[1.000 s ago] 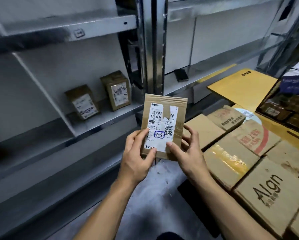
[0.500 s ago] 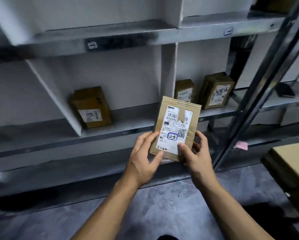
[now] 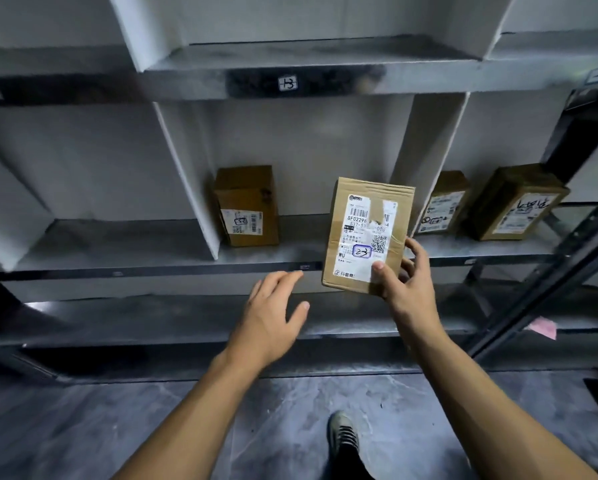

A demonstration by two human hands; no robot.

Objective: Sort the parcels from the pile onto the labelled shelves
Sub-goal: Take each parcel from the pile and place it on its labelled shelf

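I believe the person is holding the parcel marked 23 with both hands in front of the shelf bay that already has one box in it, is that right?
Not quite: only the right hand has a grip on the parcel marked 23. The left hand is open and apart from it, as the head view shows. The rest holds: the parcel is in front of the shelf bay that already has one box in it.

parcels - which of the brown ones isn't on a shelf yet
The flat parcel marked 23, held up in the right hand. The other three parcels stand on the middle shelf.
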